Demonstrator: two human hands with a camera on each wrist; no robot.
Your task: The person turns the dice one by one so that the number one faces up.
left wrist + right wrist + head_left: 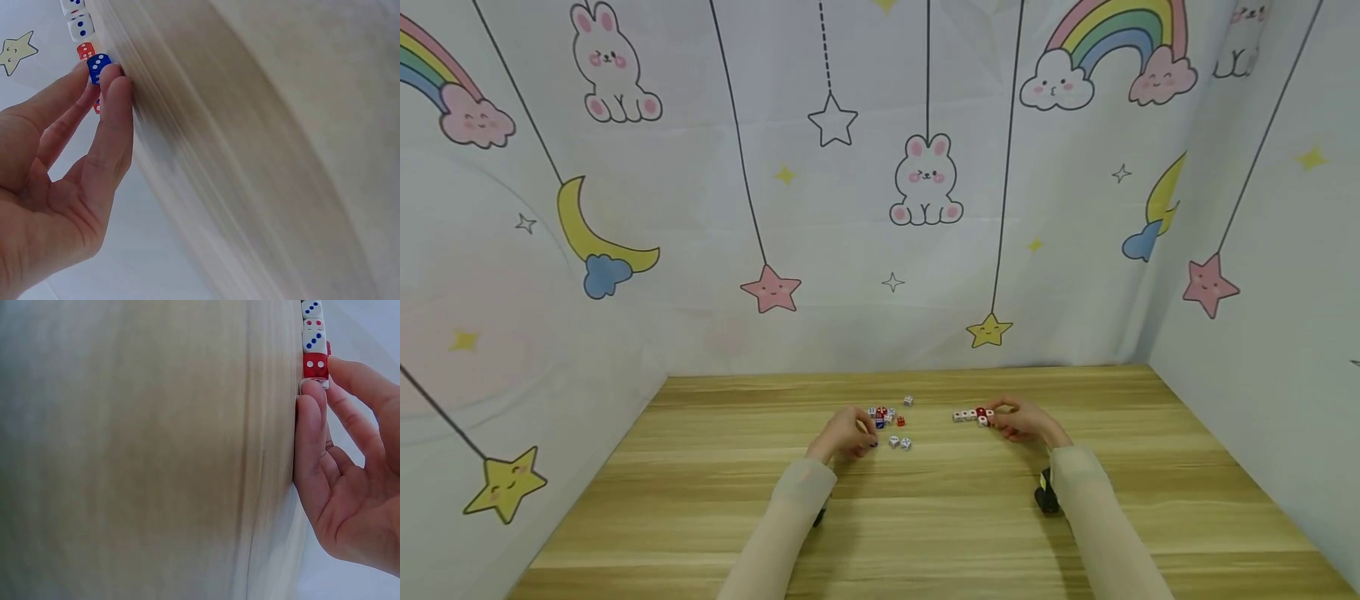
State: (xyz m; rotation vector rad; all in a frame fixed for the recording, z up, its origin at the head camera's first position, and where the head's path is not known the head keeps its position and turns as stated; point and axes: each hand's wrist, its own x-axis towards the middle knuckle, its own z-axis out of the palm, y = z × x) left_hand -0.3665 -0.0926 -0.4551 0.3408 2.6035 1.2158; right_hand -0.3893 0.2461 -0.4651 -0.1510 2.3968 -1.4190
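My left hand (846,432) pinches a blue die (99,67) between thumb and fingertips, close in front of a loose cluster of dice. That cluster mixes white dice (894,442), red dice (901,422) and a blue die (880,422). Over on the right, my right hand (1024,419) has its fingertips at the end of a short row of dice. It pinches a white die (325,383), mostly hidden by the fingers, right beside a red die (315,364) with two white dots. More white dice (313,342) continue the row beyond it.
The dice lie on a wood-grain table (925,517). A white curtain (850,208) printed with rabbits, stars and rainbows stands behind the table and at both sides. One white die (908,401) sits apart at the back, and a dark wrist device (1047,493) hangs by the right sleeve.
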